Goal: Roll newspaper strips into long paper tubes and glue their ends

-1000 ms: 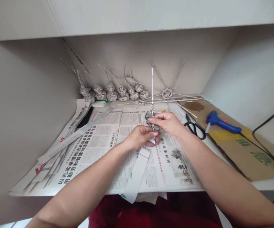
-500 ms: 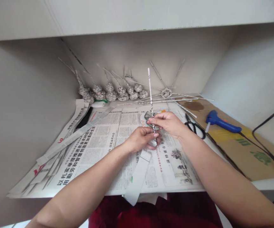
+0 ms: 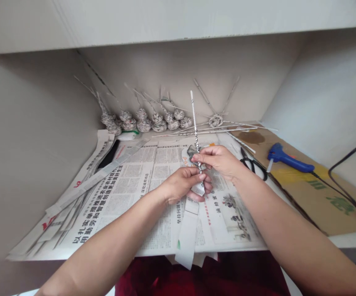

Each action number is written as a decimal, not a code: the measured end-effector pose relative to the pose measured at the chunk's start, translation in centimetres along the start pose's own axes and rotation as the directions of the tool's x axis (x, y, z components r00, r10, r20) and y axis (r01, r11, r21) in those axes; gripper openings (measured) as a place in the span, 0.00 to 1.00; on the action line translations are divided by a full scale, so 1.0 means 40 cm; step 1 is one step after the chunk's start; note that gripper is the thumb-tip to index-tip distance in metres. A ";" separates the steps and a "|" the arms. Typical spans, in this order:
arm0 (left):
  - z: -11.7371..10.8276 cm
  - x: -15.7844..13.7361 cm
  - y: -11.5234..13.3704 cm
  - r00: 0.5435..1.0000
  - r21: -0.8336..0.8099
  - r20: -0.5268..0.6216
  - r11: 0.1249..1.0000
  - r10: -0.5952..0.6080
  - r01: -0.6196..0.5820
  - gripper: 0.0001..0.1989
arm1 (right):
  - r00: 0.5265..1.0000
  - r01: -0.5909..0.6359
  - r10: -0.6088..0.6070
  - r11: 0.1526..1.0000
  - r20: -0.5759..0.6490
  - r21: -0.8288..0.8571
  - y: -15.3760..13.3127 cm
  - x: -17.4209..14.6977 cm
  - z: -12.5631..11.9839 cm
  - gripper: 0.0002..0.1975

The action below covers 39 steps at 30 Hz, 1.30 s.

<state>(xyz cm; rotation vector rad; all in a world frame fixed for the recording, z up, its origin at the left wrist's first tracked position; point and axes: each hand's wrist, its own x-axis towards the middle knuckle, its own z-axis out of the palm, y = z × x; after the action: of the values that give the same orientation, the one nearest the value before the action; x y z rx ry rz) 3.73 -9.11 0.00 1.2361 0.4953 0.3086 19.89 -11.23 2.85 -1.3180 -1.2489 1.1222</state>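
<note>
A thin rolled paper tube [image 3: 194,115], patterned with black print, stands nearly upright between my hands. My left hand [image 3: 186,183] is closed on its lower end, thumb on top. From there a long newspaper strip [image 3: 188,232] hangs down over the front table edge; it joins the tube at the left fingers. My right hand [image 3: 216,160] pinches the tube a little higher, between thumb and fingertips. Newspaper sheets [image 3: 135,176] lie under both hands. A dark greyish item [image 3: 192,150] sits just behind the tube, partly hidden, and I cannot make out its kind.
Several woven paper gourds [image 3: 144,124] line the back wall. A woven starter [image 3: 216,120] with paper spokes stands beside them. Scissors [image 3: 252,166] and a blue glue gun [image 3: 289,158] lie right, the gun on cardboard [image 3: 307,193] with its cord trailing. Paper strips [image 3: 70,207] are stacked left.
The hanging strip has swung to the right and hangs straighter. My left fingers have shifted slightly around the tube's lower end, and the tube's top has dipped a little and moved left.
</note>
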 end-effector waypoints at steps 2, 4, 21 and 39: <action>-0.001 -0.002 0.002 1.000 -0.019 0.013 1.000 -0.005 0.005 0.16 | 1.000 0.001 -0.001 1.000 0.007 0.001 0.000 0.000 0.000 0.16; -0.002 -0.003 0.002 0.999 -0.034 0.027 0.999 -0.018 0.019 0.16 | 1.000 -0.003 0.003 1.000 0.014 0.005 0.000 0.000 0.001 0.16; 0.004 -0.008 0.000 0.995 -0.100 0.067 0.992 -0.075 0.082 0.16 | 0.997 -0.011 0.011 1.000 0.071 0.002 0.003 0.002 -0.003 0.15; 0.000 -0.001 -0.013 0.996 -0.131 0.084 0.990 -0.036 0.046 0.16 | 0.992 -0.055 0.047 0.997 0.121 0.062 0.010 0.002 -0.014 0.17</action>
<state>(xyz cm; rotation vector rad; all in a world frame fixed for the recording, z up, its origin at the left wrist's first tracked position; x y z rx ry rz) 3.68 -9.26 -0.50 1.1032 0.4229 0.2514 20.50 -11.20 2.53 -1.2552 -1.2596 1.2836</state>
